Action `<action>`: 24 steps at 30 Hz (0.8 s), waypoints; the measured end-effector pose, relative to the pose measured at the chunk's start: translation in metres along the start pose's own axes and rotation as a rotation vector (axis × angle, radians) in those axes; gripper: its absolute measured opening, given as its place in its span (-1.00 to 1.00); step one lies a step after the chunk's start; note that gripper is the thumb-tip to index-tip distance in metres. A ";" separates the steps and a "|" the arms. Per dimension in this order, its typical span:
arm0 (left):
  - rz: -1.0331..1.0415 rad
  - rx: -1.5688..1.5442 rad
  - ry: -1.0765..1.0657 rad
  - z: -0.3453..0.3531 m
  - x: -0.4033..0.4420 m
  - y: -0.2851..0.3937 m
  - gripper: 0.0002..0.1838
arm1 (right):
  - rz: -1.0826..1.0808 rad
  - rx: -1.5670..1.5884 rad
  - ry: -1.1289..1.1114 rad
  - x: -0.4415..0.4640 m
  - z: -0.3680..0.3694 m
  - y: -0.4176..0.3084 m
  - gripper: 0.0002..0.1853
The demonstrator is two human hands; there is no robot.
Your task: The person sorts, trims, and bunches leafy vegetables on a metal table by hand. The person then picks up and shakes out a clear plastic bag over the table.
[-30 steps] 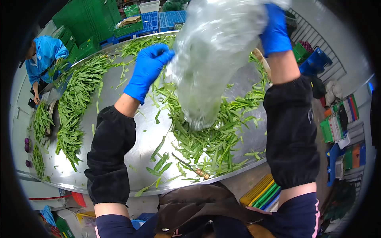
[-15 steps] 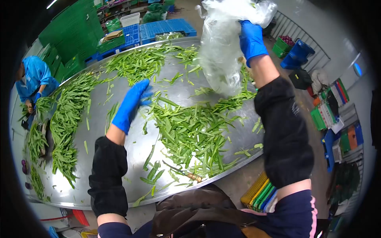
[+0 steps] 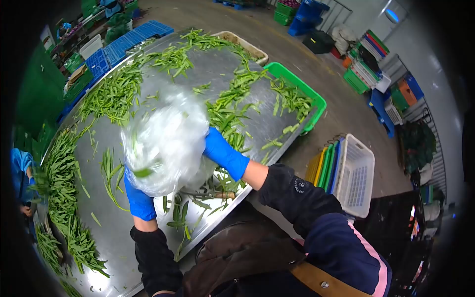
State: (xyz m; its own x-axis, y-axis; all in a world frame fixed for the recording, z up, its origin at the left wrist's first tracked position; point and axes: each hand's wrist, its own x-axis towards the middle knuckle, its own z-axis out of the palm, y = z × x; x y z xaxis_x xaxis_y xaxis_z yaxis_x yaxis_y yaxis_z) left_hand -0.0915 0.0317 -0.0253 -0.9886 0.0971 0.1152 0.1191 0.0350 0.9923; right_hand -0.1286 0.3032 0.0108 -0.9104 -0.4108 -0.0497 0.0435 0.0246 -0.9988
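Note:
A crumpled clear plastic bag (image 3: 168, 143), blurred by motion, is bunched up above the metal table (image 3: 198, 94). My left hand (image 3: 140, 200), in a blue glove, grips its lower left side; the fingers are partly hidden behind the plastic. On the bag's right side my right hand (image 3: 225, 154), also gloved in blue, is closed on the plastic. A loose green leaf (image 3: 143, 173) shows against the bag. Cut leafy greens (image 3: 232, 104) lie beyond my right hand. Below the bag, a knife with a wooden handle (image 3: 225, 195) rests near the table edge, its blade mostly covered.
Long leafy stems (image 3: 64, 193) line the table's left side, where a person in blue (image 3: 22, 173) stands. A green crate (image 3: 302, 94) and a whitish tub (image 3: 242, 44) adjoin the far edge. A white basket (image 3: 354, 175) stands on the floor at right.
My right hand has brought the bag down from the upper right toward me. My left hand, open and free before, now holds the bag too. The view has swung to the right.

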 end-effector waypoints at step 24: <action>0.192 -0.643 1.345 0.120 -0.495 0.050 -0.32 | 0.076 -0.052 -1.259 -0.210 0.327 0.005 -0.52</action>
State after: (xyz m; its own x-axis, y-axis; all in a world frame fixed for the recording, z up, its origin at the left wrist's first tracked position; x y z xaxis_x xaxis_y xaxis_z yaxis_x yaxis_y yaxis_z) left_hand 0.4154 0.1048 -0.0381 -0.3497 -0.9236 -0.1571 0.5459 -0.3372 0.7670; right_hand 0.1977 0.0912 0.0152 0.1166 -0.9876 -0.1051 0.0358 0.1099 -0.9933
